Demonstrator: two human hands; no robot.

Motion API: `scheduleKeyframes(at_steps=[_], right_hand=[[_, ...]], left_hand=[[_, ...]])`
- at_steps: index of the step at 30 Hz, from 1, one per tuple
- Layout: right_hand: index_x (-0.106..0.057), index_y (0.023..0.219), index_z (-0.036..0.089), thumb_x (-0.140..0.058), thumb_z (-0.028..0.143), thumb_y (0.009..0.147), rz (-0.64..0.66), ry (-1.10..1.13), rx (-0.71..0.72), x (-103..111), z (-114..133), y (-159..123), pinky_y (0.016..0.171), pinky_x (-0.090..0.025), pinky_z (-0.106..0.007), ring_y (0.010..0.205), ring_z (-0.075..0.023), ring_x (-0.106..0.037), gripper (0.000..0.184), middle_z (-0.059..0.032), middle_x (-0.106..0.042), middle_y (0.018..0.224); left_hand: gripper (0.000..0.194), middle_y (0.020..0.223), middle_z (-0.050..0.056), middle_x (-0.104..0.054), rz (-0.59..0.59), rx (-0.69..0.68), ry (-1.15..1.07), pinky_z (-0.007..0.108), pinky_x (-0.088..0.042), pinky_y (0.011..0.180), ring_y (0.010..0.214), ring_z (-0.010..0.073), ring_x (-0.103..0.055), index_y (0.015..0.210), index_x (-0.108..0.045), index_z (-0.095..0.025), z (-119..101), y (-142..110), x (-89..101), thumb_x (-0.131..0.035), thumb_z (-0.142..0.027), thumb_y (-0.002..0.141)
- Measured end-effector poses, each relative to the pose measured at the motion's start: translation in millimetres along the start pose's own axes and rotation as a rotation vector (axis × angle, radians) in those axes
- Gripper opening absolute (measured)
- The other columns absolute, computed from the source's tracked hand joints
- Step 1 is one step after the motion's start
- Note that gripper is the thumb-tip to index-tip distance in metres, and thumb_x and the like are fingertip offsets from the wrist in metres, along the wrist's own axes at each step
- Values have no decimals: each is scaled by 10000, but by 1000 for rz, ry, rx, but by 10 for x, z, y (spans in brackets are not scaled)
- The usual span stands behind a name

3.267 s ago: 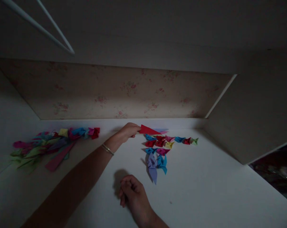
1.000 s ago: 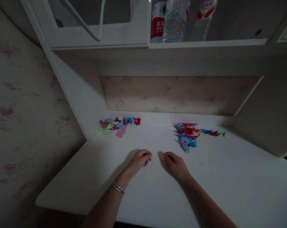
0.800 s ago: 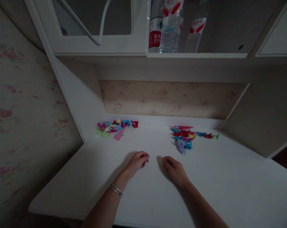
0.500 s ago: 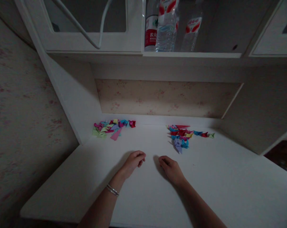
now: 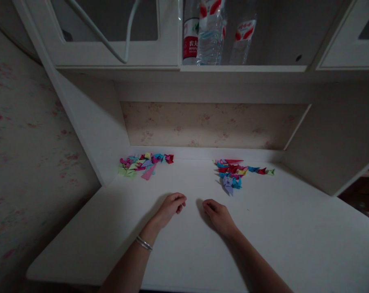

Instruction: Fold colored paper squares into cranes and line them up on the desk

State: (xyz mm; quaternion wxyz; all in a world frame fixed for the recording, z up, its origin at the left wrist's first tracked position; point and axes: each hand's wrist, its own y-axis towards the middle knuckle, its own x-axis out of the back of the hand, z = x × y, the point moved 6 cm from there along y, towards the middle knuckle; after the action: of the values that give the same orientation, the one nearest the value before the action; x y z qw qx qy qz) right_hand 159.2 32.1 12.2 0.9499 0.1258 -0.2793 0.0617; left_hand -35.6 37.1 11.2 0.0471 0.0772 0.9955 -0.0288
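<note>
My left hand (image 5: 170,205) rests on the white desk (image 5: 279,240) with its fingers curled under and nothing in them; a bracelet sits on its wrist. A little to its right lies my right hand (image 5: 217,213), fingers also curled on the desk, holding nothing. Beyond the hands, at the back right, lies a cluster of folded coloured paper pieces (image 5: 236,173) with a red triangle on top. A second heap of coloured folded papers (image 5: 143,162) sits at the back left against the side panel.
A shelf above the desk holds three plastic water bottles (image 5: 210,32). A white hanger (image 5: 111,36) hangs in the left compartment. Floral wallpaper (image 5: 209,124) backs the desk and covers the left wall. The desk's left edge drops off near the wall.
3.3 s ago my left hand held a red paper triangle at the right cluster; it now rests empty near my right hand. The view has pulled back; both hands have stayed still for the last second.
</note>
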Motion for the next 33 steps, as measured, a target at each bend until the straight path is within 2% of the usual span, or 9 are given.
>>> scheduleKeyframes(at_steps=[14, 25, 33], right_hand=[[-668, 875, 193, -435, 430, 874, 15, -18, 6, 1, 11, 1, 598, -386, -260, 645, -165, -554, 333, -23, -641, 707], [-674, 859, 196, -441, 493, 861, 6, 0, 15, -2, 24, 5, 615, -407, -264, 643, -170, -571, 378, -28, -660, 708], [-671, 888, 208, -432, 423, 886, 42, -59, 27, -53, 16, 4, 626, -399, -254, 669, -168, -579, 321, -27, -671, 764]], left_hand=[[220, 668, -10, -554, 0, 10, 7, 210, -269, 444, 494, 65, -423, 770, -584, -133, 22, 16, 8, -615, -347, 729], [241, 672, -4, -567, 7, 6, -1, 213, -277, 454, 503, 70, -427, 764, -599, -137, 23, 19, 9, -626, -372, 714], [243, 664, -13, -554, -5, 15, 18, 214, -279, 459, 504, 71, -423, 777, -593, -137, 36, 28, -3, -615, -371, 715]])
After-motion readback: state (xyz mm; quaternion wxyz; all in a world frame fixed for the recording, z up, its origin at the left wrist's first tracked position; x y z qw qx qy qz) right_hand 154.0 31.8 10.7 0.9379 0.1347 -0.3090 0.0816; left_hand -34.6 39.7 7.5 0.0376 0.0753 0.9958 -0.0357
